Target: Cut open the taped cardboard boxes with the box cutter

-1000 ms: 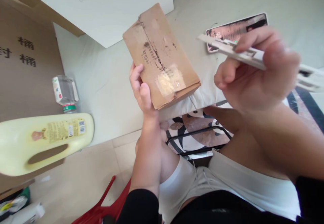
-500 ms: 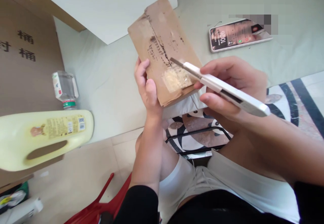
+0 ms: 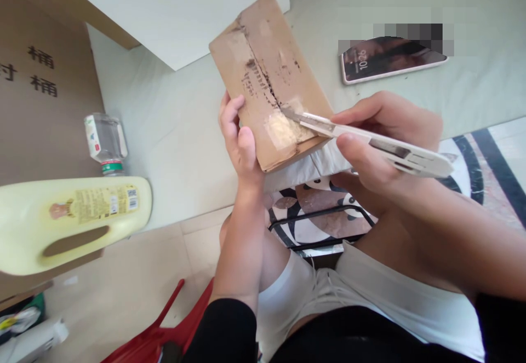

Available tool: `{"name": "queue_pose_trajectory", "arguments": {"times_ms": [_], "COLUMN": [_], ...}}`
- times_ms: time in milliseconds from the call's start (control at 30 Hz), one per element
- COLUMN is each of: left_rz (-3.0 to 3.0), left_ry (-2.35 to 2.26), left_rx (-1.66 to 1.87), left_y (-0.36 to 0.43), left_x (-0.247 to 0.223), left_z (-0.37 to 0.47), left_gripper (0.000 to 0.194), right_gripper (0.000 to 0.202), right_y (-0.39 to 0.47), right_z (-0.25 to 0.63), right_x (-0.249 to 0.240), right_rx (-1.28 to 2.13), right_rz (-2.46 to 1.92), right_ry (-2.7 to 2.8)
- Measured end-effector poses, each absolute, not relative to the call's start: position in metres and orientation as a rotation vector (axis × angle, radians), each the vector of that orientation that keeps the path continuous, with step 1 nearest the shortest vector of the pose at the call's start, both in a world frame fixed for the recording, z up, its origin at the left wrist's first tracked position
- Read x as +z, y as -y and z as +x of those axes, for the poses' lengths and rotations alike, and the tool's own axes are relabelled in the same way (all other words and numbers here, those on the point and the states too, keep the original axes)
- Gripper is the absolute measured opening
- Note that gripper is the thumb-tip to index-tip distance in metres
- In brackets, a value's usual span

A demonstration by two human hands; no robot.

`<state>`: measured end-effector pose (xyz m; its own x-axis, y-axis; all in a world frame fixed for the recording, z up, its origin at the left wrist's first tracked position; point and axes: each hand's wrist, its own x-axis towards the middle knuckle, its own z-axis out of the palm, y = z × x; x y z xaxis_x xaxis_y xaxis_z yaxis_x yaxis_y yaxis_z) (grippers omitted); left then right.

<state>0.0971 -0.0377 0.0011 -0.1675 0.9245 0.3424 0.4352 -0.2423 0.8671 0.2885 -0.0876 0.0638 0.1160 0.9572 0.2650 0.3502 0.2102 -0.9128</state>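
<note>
The left hand (image 3: 238, 136) is gripping the closed, scuffed, taped box (image 3: 269, 81) above the table's (image 3: 164, 149) near edge, while the right (image 3: 384, 127) is clamping a knife (image 3: 382, 144) at its seam.

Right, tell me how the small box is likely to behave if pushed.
The small box looks stiff, its edges mostly straight, though the worn seam may give slightly. Its flat faces make rolling unlikely. The left hand holds one side, so pushing the far end might swivel it.
</note>
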Motion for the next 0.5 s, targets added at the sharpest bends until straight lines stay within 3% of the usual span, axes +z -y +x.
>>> {"name": "queue_pose_trajectory", "arguments": {"times_ms": [267,500], "left_rz": [1.440,1.488], "left_ry": [-1.248,-1.298], "left_rx": [1.558,1.551], "left_y": [0.0390,0.0370], "left_x": [0.0078,0.0060], "left_z": [0.1016,0.1013], "left_gripper": [0.041,0.052], "right_gripper": [0.008,0.012], "right_y": [0.0902,0.0905], "right_z": [0.2885,0.2925], "right_x": [0.0672,0.0619], "right_rx": [0.818,0.766], "right_rz": [-1.346,-1.215], "right_ry": [1.370,1.309]}}
